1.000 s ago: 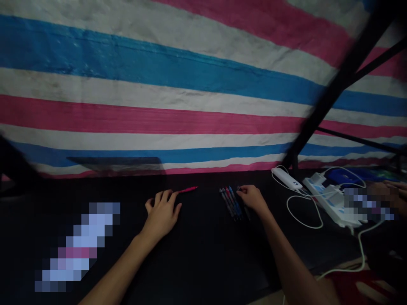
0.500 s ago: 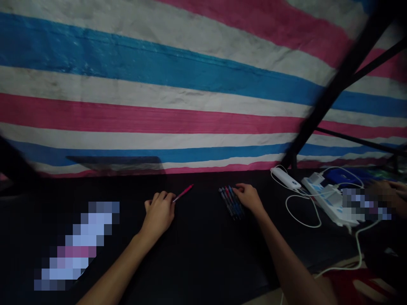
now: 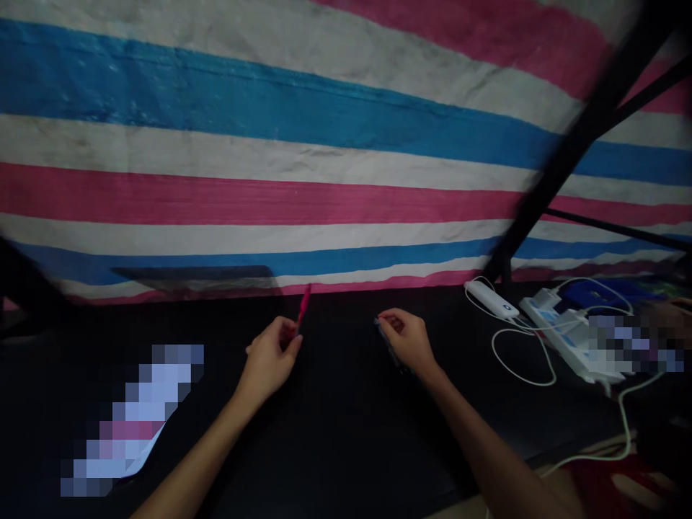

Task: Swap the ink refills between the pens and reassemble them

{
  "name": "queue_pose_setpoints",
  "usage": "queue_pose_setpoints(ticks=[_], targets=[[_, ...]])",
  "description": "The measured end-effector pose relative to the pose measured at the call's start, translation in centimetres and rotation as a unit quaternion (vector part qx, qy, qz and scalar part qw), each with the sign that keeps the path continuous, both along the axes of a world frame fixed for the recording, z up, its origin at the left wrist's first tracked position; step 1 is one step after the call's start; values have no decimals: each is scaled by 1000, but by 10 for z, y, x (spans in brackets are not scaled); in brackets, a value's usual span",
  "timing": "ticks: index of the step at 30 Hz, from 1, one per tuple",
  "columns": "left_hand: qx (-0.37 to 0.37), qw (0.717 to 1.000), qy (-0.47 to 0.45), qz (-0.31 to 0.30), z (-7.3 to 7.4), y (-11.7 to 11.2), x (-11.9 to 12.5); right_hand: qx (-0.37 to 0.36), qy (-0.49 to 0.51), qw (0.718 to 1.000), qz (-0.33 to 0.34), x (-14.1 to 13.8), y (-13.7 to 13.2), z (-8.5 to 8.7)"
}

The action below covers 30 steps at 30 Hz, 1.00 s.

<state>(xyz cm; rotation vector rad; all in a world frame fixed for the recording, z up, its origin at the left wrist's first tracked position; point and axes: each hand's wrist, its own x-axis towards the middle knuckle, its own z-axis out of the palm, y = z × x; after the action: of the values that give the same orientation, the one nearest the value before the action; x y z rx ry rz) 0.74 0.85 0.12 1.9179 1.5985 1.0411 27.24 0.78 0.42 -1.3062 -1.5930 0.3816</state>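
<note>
Left hand: grip clamped on a red pen, held steeply tilted; its upper end overlaps the back edge of the worktop in view. Right hand: fingers curled over several pens, nearer the back edge than the front; whether this grip is clamped cannot be told, the pens being largely hidden. A broad stretch of worktop separates the hands. To the right, a cabled white device and power strip bound lateral room; a pixelated bright object lies toward the left.
</note>
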Motion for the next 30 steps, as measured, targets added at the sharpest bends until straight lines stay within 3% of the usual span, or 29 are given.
queue_pose_setpoints(ticks=[4,8,12,18,25,30], targets=[[-83,959,-243,-121,6,-9,16,30,-27,995,86,-23,-15,7],[-146,924,-309,-173,11,-19,28,11,-47,979,197,-39,-29,10],[-164,913,-331,-176,11,-24,33,-32,-58,964,256,-46,-35,12],[-156,910,-350,-159,9,-23,32,-88,-14,967,238,-46,-34,12],[-91,906,-408,-74,16,-14,18,-138,126,962,198,-35,-22,6],[-89,901,-419,-73,19,-10,10,-142,187,957,171,-29,-18,6]])
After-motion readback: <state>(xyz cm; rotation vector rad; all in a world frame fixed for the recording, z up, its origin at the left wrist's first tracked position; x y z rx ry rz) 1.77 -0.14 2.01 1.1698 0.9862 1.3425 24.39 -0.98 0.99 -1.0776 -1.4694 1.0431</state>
